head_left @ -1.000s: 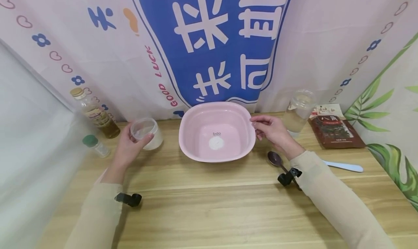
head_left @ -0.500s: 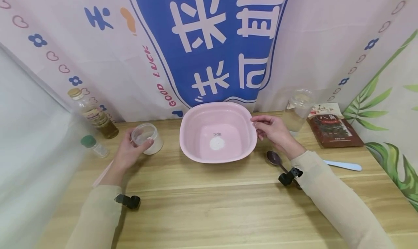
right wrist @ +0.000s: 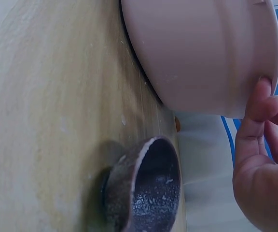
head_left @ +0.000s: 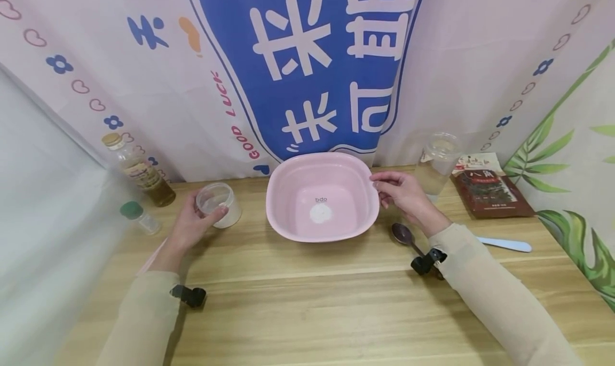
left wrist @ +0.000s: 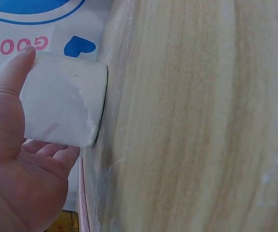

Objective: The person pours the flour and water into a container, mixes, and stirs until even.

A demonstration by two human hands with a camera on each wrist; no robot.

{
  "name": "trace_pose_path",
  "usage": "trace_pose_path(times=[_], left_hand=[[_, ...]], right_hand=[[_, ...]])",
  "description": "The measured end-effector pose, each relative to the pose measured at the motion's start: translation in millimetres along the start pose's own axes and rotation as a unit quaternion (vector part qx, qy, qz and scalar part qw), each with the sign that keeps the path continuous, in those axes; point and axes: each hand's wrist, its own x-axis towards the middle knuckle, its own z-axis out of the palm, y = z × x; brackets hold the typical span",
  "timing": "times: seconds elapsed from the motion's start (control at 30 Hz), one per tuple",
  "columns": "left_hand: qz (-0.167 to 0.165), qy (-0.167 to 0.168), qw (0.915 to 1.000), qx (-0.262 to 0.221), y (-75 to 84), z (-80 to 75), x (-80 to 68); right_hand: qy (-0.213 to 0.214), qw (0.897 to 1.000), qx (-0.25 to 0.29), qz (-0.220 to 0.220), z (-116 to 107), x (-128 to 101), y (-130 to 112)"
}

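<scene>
Round, clear plastic tub with white contents (head_left: 230, 212) stands on the table (head_left: 307, 312), the left hand's (head_left: 189, 224) grip clamped around its side, probably keeping it upright. At three o'clock from it sits the rounded pink plastic basin (head_left: 283, 200); the right hand (head_left: 403, 195) pinches its rim between two and three o'clock, presumably for steadiness. At the basin's four o'clock lies a dark, glossy, round-bowled spoon (head_left: 402, 233), seemingly within easy reach.
</scene>
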Motion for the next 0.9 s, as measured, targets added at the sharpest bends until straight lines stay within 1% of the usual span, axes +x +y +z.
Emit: trace_pose_path(times=[0.2,0.33,0.4,0.5,0.6,0.7,0.83,0.9], left_hand=[[0.003,-0.022,0.9998,-0.003,0.9,2.0,0.2],[-0.002,-0.031,0.9995,-0.008,2.0,-1.6,-3.6],[-0.001,-0.029,0.9994,-0.016,3.1,-4.6,-6.3],[0.010,-0.020,0.9992,-0.033,6.3,-9.7,-10.3],[0.038,0.003,0.9982,-0.045,11.0,-13.5,-14.4],[0.071,0.047,0.9952,-0.047,19.0,-16.2,-20.1],[0.109,0.109,0.9873,-0.040,31.9,-17.1,-26.4],[0.124,0.124,0.9836,-0.042,38.8,-16.6,-29.0]], right_hand=[[0.002,1.000,0.000,-0.001,-2,0,1],[0.002,1.000,0.006,0.000,-2,0,1],[0.001,1.000,0.009,-0.001,-2,0,1],[0.000,1.000,0.010,0.001,-2,0,0],[0.001,1.000,0.007,0.004,-3,-1,0],[0.001,1.000,0.006,0.006,-2,-1,0],[0.001,1.000,0.009,0.006,-2,-1,0],[0.002,1.000,0.010,0.004,-2,-1,1]])
